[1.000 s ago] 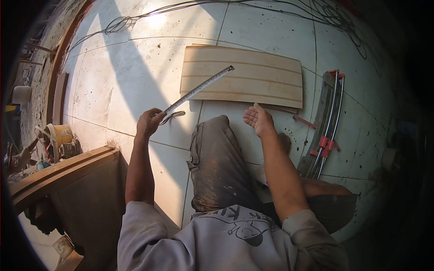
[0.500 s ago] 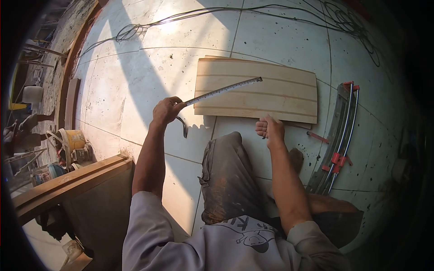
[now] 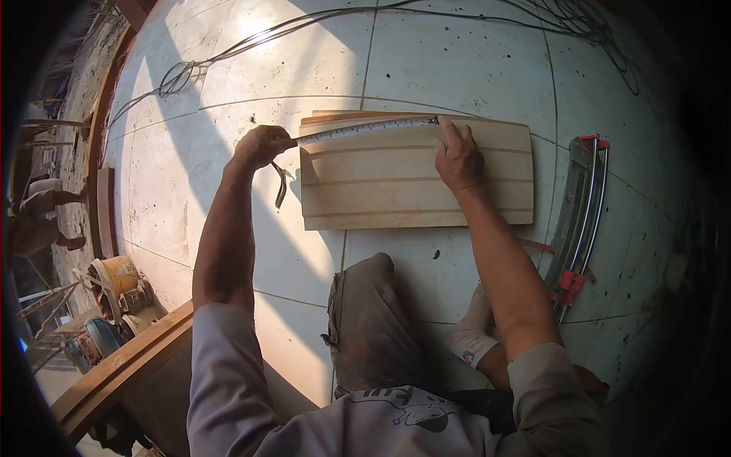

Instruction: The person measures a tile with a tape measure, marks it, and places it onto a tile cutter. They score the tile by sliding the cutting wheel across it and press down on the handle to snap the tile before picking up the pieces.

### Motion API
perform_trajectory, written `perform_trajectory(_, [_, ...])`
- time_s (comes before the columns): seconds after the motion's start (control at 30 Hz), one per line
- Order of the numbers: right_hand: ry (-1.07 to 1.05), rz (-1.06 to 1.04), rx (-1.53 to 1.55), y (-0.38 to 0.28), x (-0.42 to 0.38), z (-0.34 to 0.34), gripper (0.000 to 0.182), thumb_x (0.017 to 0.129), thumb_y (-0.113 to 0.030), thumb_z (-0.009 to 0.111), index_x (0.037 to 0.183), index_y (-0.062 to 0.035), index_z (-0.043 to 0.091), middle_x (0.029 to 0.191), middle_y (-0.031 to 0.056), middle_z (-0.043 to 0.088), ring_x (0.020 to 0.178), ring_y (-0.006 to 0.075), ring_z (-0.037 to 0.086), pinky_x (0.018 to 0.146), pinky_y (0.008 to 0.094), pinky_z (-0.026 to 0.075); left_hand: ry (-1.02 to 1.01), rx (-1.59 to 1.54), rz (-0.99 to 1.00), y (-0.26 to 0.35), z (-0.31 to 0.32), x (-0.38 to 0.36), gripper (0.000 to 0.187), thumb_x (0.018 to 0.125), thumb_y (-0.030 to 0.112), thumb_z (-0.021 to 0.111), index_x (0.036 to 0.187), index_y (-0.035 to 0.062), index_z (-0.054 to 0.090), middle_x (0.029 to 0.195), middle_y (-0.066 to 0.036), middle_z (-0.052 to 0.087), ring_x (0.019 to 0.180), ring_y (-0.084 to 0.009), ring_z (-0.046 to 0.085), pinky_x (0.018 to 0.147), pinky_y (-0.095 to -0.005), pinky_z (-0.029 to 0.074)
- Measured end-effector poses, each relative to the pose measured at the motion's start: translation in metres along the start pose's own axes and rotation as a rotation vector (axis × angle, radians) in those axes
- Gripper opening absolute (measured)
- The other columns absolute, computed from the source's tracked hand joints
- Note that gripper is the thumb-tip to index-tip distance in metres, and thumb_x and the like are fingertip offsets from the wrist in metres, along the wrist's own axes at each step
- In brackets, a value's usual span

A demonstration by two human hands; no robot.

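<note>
My left hand point(image 3: 263, 146) is closed on a strip of measuring tape point(image 3: 365, 131), with a short loose tail curling down below the fist. The marked blade stretches rightward over the upper part of a stack of pale grooved boards point(image 3: 411, 206) on the floor. At the far end of the blade is my right hand point(image 3: 461, 158), fingers bent and the index fingertip against the tape's dark tip. The thumb sits just below, and the palm side is hidden. Whether the blade touches the board's face is hard to tell.
A tile cutter point(image 3: 582, 221) with chrome rails and red parts lies to the right. Black cables point(image 3: 304, 21) run across the tiles point(image 3: 449, 61) at the top. Left are a wooden-edged frame point(image 3: 129, 365), a yellow bucket point(image 3: 118, 276) and a person's legs point(image 3: 46, 221).
My right hand has moved up from the boards' near edge to the tape's end. My left hand has shifted up and left, and the blade now lies flatter across the boards.
</note>
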State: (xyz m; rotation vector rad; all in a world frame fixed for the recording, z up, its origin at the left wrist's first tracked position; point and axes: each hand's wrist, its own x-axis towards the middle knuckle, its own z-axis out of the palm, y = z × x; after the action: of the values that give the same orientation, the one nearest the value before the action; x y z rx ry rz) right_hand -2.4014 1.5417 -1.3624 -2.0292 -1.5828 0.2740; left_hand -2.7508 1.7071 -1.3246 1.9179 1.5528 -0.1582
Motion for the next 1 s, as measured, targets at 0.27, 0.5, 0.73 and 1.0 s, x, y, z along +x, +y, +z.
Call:
perform_trajectory(0.27, [0.023, -0.15, -0.058, 0.01, 0.028, 0.022, 0.024, 0.084, -0.018, 0.062, 0.106, -0.0088, 0.058, 0.096, 0.0105, 0.054, 0.086, 0.0318, 0.062, 0.068, 0.0414, 0.053, -0.1, 0.005, 0.041, -0.003, -0.001, 0.031, 0.024, 0.082, 0.028, 0.067, 0.087, 0.0044, 0.07, 0.079, -0.006, 0.067, 0.074, -0.0172, 0.062, 0.07, -0.0312, 0.048])
perform_trajectory(0.5, [0.056, -0.228, -0.061, 0.008, 0.031, 0.033, 0.017, 0.086, -0.015, 0.059, 0.101, -0.0078, 0.059, 0.092, 0.0101, 0.053, 0.083, 0.0312, 0.061, 0.067, 0.0417, 0.053, -0.173, -0.064, 0.123, -0.012, -0.001, 0.047, 0.026, 0.083, 0.026, 0.065, 0.095, 0.0034, 0.07, 0.09, -0.009, 0.069, 0.083, -0.0187, 0.064, 0.076, -0.0321, 0.05])
perform_trajectory(0.73, [0.069, -0.293, -0.121, 0.01, 0.029, 0.033, 0.013, 0.086, -0.013, 0.058, 0.097, -0.0071, 0.058, 0.092, 0.0091, 0.053, 0.083, 0.0292, 0.061, 0.067, 0.0388, 0.054, -0.222, -0.11, 0.077, -0.004, -0.005, 0.045, 0.022, 0.082, 0.025, 0.069, 0.099, 0.0108, 0.073, 0.094, -0.008, 0.071, 0.087, -0.0183, 0.066, 0.078, -0.0305, 0.051])
perform_trajectory(1.0, [0.058, -0.329, -0.142, 0.004, 0.031, 0.037, 0.01, 0.087, -0.014, 0.057, 0.093, -0.0071, 0.058, 0.088, 0.0083, 0.052, 0.079, 0.0276, 0.061, 0.064, 0.0378, 0.054, -0.192, -0.036, 0.089, -0.005, -0.008, 0.049, 0.018, 0.083, 0.027, 0.068, 0.096, 0.0158, 0.075, 0.096, -0.007, 0.071, 0.089, -0.0203, 0.066, 0.08, -0.0317, 0.051])
